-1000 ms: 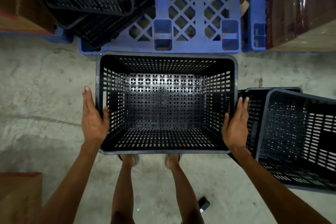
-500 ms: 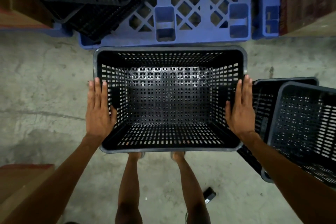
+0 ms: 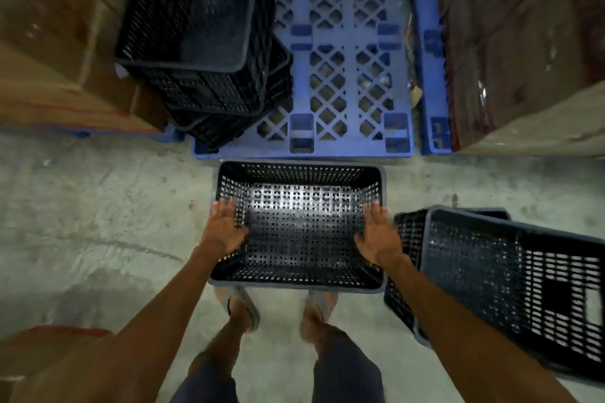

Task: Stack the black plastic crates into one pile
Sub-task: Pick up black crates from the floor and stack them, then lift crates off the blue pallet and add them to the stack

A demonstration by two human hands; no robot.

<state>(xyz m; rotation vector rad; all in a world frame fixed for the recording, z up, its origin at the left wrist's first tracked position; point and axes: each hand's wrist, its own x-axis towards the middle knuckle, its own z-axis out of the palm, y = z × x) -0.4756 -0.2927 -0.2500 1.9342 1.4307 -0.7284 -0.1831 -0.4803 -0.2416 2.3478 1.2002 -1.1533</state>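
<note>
An empty black slotted crate [image 3: 299, 283] hangs level in front of me, its near rim covering my toes. My left hand [image 3: 224, 231] presses on its left wall and my right hand [image 3: 379, 237] on its right wall, fingers flat and pointing forward. A pile of nested black crates [image 3: 203, 75] stands on the left part of a blue pallet [image 3: 340, 82] ahead. More black crates [image 3: 510, 285], nested and tilted, lie on the floor at my right.
Wrapped cardboard boxes [image 3: 52, 52] rise at the left, and more wrapped boxes [image 3: 530, 42] at the right of the pallet. Another box corner [image 3: 42, 350] shows at the lower left. The floor [image 3: 98, 222] is bare concrete.
The view has pulled back and tipped forward, so the crate looks smaller and the pallet with its pile shows fully. Both hands stay on the crate's sides.
</note>
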